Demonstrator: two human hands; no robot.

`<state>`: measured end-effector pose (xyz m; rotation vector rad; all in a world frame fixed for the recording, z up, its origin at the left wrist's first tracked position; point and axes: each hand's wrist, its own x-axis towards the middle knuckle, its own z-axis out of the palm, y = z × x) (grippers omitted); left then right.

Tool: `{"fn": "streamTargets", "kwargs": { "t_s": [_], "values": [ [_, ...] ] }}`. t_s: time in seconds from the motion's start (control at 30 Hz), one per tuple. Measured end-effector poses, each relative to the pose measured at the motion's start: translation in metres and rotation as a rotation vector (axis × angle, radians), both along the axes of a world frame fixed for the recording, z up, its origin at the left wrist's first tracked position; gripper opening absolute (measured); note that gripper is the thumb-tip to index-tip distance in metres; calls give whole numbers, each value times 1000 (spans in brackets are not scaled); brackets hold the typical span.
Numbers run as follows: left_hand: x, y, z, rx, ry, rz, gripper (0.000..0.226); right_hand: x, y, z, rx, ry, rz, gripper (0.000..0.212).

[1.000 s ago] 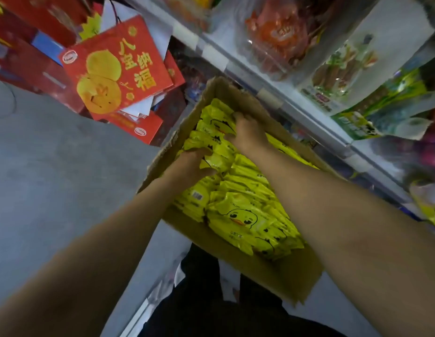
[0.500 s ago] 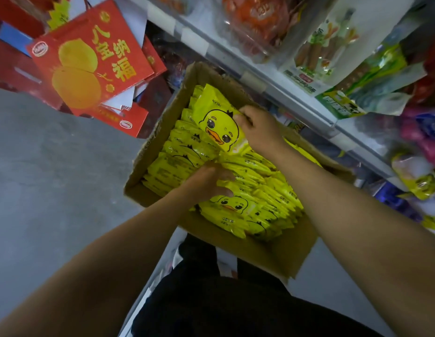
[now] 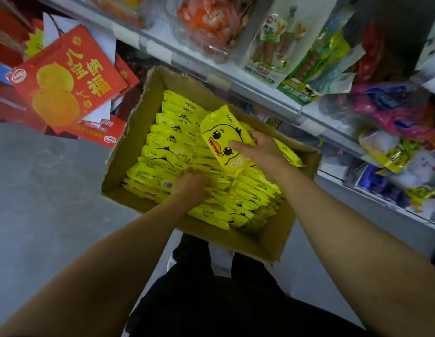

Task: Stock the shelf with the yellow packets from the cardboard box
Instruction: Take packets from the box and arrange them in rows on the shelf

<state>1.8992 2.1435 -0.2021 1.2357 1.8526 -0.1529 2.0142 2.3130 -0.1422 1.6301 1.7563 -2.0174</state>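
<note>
**One duck packet up, the box packed full**

I am watching my right hand (image 3: 260, 152) gripping a yellow packet (image 3: 223, 139), thumb lying across the printed duck face and fingers curling behind its far edge. The packet is tilting up, its lower end touching the rows beneath it. My left hand (image 3: 191, 184) is sitting just near of the right one, fingers curling down among the stacked packets (image 3: 172, 142); I cannot tell whether it is pinching one or only pressing on them. Both hands are working inside the cardboard box (image 3: 129, 152), which is crammed with packets standing on edge. The shelf (image 3: 255, 91) is running just beyond the right hand, loaded with other snack bags (image 3: 272, 42). Red gift boxes (image 3: 66, 81) are lying well to the left of my left hand.
</note>
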Motion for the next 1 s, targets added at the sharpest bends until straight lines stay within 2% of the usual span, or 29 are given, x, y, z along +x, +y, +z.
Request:
{"fn": "streamTargets", "kwargs": {
  "t_s": [0.1, 0.3, 0.47, 0.53, 0.6, 0.7, 0.77, 0.9, 1.0],
  "values": [
    [-1, 2, 16, 36, -65, 182, 46, 21, 3, 17, -15, 20, 1, 30],
    [29, 20, 65, 159, -205, 364, 41, 82, 18, 71, 99, 94, -36, 21],
    [104, 48, 124, 230, -238, 438, 62, 168, 44, 139, 210, 217, -76, 29],
    [140, 64, 149, 292, -283, 491, 61, 207, 54, 166, 256, 259, -94, 33],
    [177, 79, 177, 333, -379, 547, 51, 245, 63, 193, 290, 323, -121, 26],
    [227, 101, 216, 334, -531, 502, 35, 296, 76, 233, 340, 385, -153, 22],
    [255, 117, 239, 346, -561, 444, 37, 330, 85, 256, 365, 409, -173, 24],
    [294, 153, 287, 439, -509, 337, 52, 384, 105, 297, 420, 492, -253, 26],
    [317, 177, 331, 526, -437, 219, 45, 412, 123, 329, 494, 598, -315, 19]
  ]
}}
